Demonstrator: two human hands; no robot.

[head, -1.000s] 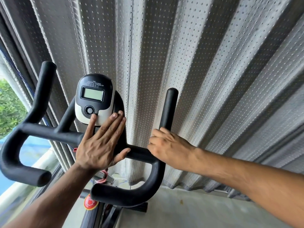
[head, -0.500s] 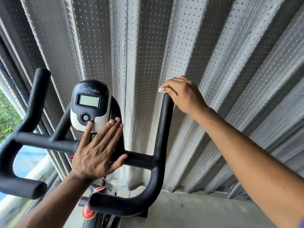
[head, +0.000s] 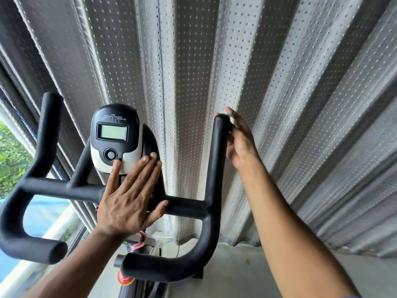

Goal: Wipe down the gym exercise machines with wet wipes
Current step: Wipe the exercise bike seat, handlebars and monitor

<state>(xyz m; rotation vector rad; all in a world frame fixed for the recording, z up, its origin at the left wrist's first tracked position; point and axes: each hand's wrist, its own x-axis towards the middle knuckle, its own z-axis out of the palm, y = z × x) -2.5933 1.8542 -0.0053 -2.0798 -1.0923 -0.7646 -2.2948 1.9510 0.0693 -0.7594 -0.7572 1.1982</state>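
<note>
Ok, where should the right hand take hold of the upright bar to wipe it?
Grip the upright bar near its rounded top, coming from its right side, where the right hand already is. It stands clear, so the fingers can wrap round and slide down it.

Single head view; looks forward and down, close over handlebar (head: pixel 189 206); curtain (head: pixel 279 104) behind.

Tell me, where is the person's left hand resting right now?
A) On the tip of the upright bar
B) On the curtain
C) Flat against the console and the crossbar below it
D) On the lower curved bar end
C: the left hand lies flat, fingertips on the console and thumb against the crossbar.
</note>
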